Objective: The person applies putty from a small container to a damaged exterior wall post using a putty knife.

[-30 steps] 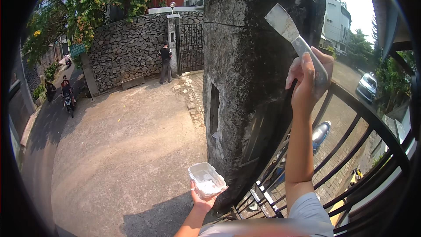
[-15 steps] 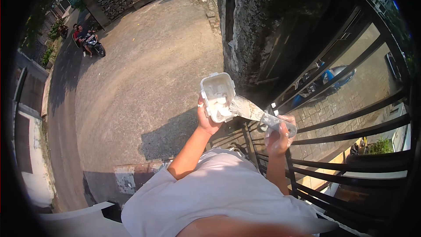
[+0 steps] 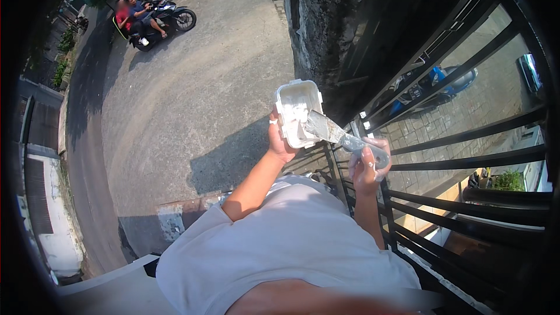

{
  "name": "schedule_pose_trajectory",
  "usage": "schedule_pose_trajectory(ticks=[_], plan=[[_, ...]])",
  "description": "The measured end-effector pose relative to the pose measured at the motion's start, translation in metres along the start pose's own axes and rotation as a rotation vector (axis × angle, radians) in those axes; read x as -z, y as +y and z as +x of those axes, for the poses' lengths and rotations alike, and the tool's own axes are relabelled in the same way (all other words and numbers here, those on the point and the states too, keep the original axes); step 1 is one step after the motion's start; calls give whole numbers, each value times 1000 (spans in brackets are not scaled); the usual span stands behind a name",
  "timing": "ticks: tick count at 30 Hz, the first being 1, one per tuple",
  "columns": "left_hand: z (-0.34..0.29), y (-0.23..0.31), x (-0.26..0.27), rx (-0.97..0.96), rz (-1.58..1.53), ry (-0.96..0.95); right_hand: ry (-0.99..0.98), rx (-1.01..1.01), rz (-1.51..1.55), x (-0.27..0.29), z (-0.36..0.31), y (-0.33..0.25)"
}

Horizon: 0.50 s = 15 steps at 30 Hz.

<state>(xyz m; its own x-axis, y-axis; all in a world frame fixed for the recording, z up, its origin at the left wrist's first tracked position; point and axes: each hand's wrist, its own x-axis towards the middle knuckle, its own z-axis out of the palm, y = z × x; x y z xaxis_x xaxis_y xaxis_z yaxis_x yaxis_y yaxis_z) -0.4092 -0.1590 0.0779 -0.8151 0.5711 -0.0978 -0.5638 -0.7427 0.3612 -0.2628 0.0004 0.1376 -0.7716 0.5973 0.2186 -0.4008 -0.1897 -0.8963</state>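
Note:
My left hand (image 3: 281,142) is wrapped round a white plastic tub (image 3: 315,97) from its left and underside. Inside the tub lies white paste (image 3: 296,112), some of it smeared on the walls. The fingers of my right hand (image 3: 366,170) are closed round the grey handle of a putty knife (image 3: 332,130). Its wide blade, caked with pale residue, points left, with the tip over the tub's right rim. Whether the tip touches the paste I cannot tell. White smears show on the fingers of both hands.
Black metal fence bars (image 3: 466,164) run along my right, meeting a dark, rough wall (image 3: 318,41) ahead. Behind the bars stands a blue motorcycle (image 3: 434,90). On the paved lane (image 3: 221,76) at the far left, two people ride a dark motorcycle (image 3: 166,20).
Both hands have moved slightly up the view with the tub, and the putty knife's blade remains at its rim. The ridden motorcycle has come closer and farther right.

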Motion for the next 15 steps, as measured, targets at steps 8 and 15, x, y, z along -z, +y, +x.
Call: schedule_pose_trajectory(ticks=[8, 15], plan=[[-6, -13, 14, -59, -62, -26, 22, -92, -22, 22, 1, 3], [-10, -31, 23, -60, -101, -16, 32, -115, 13, 32, -2, 9]])
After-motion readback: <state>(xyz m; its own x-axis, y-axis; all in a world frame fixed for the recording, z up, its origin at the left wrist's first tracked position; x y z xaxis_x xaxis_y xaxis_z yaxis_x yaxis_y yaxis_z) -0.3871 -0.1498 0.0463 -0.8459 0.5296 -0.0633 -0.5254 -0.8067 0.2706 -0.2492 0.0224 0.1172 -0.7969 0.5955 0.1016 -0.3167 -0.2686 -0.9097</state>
